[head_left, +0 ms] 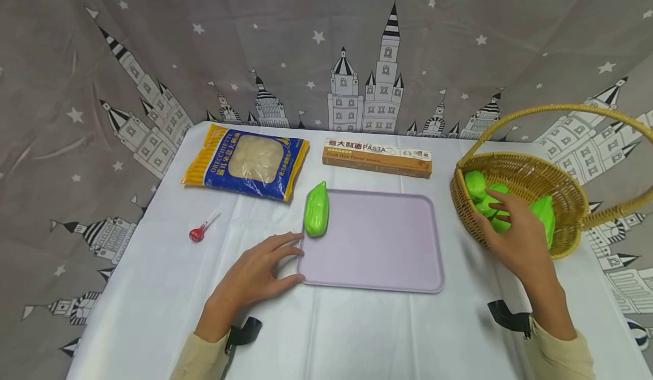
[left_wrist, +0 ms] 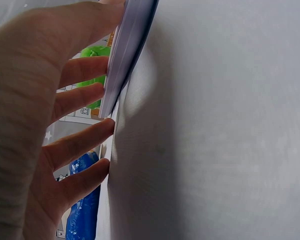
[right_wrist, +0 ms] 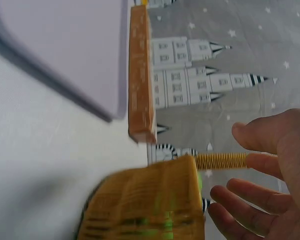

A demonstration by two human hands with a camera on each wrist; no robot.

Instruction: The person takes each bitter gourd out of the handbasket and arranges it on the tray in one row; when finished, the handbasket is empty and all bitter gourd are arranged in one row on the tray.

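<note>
A lilac tray (head_left: pixel 377 244) lies on the white-covered table. On its left side rests a glossy green toy vegetable (head_left: pixel 317 210), long with a pointed tip. My left hand (head_left: pixel 260 269) has its fingers spread along the tray's left edge, fingertips right at the rim; the left wrist view shows the tray's side (left_wrist: pixel 121 65) against them. Over the wicker basket (head_left: pixel 461 207) on the right, my right hand (head_left: pixel 520 238) reaches in with loosely bent, parted fingers. Several green pieces (head_left: pixel 475 184) lie inside, partly hidden by the hand. In the right wrist view nothing sits between its fingers.
Behind the tray lies a pasta box (head_left: pixel 377 161). A blue and yellow orecchiette bag (head_left: pixel 245 161) is at the back left, with a red lollipop (head_left: pixel 196 234) in front of it. The basket's tall handle (head_left: pixel 556 108) arches over it. A grey castle-print curtain (head_left: pixel 280 39) hangs behind.
</note>
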